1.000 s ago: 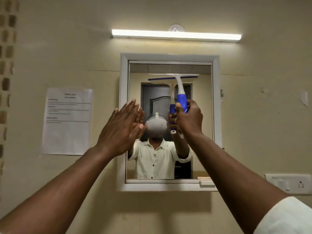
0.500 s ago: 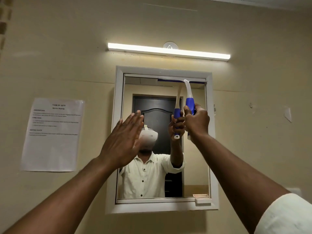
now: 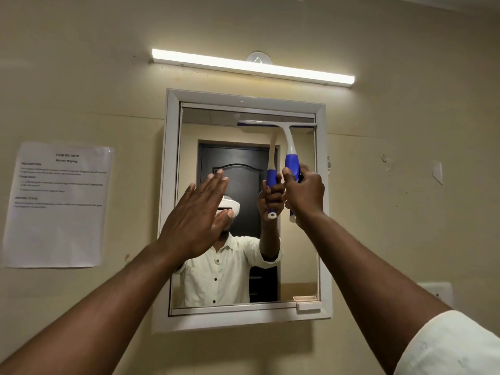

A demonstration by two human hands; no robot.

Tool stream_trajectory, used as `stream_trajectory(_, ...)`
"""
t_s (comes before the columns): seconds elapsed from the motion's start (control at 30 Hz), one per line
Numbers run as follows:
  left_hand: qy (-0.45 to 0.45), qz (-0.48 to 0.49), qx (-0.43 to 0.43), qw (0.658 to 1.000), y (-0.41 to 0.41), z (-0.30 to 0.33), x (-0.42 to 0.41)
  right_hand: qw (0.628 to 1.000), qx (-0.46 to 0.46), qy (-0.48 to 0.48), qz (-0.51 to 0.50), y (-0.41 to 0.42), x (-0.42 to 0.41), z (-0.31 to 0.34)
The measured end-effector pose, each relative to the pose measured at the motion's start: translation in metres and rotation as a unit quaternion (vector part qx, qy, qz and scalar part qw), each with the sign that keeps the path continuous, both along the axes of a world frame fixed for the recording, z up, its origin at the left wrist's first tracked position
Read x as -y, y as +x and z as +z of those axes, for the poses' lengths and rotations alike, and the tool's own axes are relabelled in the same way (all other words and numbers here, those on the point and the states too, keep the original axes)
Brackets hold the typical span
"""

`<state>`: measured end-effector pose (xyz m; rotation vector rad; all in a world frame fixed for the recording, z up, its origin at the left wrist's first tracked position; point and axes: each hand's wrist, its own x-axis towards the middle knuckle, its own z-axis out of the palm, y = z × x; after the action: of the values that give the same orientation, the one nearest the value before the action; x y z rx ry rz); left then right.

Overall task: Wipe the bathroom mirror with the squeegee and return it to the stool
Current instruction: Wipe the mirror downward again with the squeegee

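Note:
A white-framed mirror (image 3: 322, 212) hangs on the beige wall. My right hand (image 3: 304, 194) is closed around the blue grip of a white and blue squeegee (image 3: 290, 147). Its blade lies flat across the top right of the glass, just under the frame's upper edge. My left hand (image 3: 196, 215) is raised flat, fingers together, in front of the mirror's left half and holds nothing. I cannot tell whether it touches the glass. The stool is out of view.
A lit tube light (image 3: 251, 66) runs above the mirror. A printed paper sheet (image 3: 58, 205) is stuck to the wall at the left. A white switch plate (image 3: 439, 293) sits low on the right wall. A small ledge (image 3: 307, 303) sticks out at the mirror's bottom right corner.
The squeegee blade went from mid-upper glass to the top edge, then came slightly below it. My view tilted up and then back a little. The left hand stays raised.

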<state>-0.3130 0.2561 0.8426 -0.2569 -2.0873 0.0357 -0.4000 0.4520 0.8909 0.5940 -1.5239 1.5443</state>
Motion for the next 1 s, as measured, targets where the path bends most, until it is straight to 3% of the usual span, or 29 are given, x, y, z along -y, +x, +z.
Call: stream_trajectory(1.0, 0.027, 0.023, 0.095, 0.995, 0.016, -0.075, -0.023, 0.998, 0.064, 0.022, 0.014, 0.020, -0.019, -0.119)
